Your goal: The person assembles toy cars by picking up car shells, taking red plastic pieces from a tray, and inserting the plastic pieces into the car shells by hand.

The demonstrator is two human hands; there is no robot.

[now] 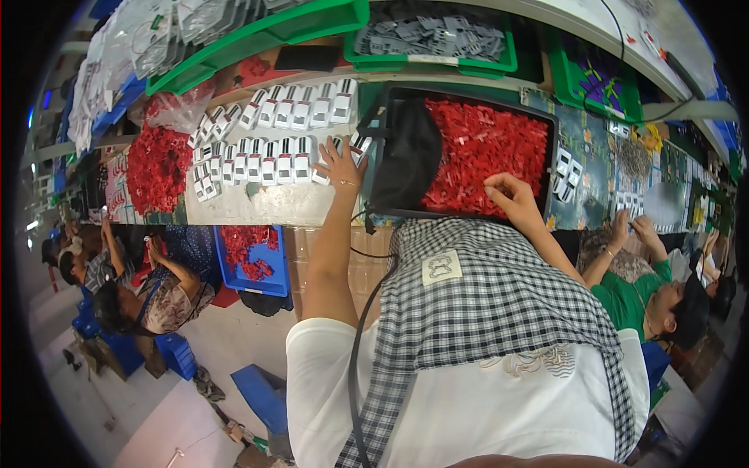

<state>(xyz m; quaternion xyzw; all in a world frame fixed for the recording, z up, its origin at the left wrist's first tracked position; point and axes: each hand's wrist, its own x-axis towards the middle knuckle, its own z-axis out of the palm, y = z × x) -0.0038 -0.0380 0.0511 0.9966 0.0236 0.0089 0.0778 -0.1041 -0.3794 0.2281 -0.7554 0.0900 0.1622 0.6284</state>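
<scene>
My left hand (341,168) lies with spread fingers on the right end of the nearer row of white casings (285,161), which have dark panels at one end. A second row of these casings (304,107) stands farther back. My right hand (511,195) is over the near right part of a black tray (553,140) full of small red plastic parts (488,144). Its thumb and fingers are drawn together in a pinch; anything between them is too small to make out. A black cloth (406,156) covers the tray's left side.
A heap of red parts (156,171) lies at the table's left. Green bins hold grey parts (429,37) and purple parts (602,84) at the back. A few casings (567,173) sit right of the tray. Co-workers sit at both sides; a blue crate (285,273) stands below the table edge.
</scene>
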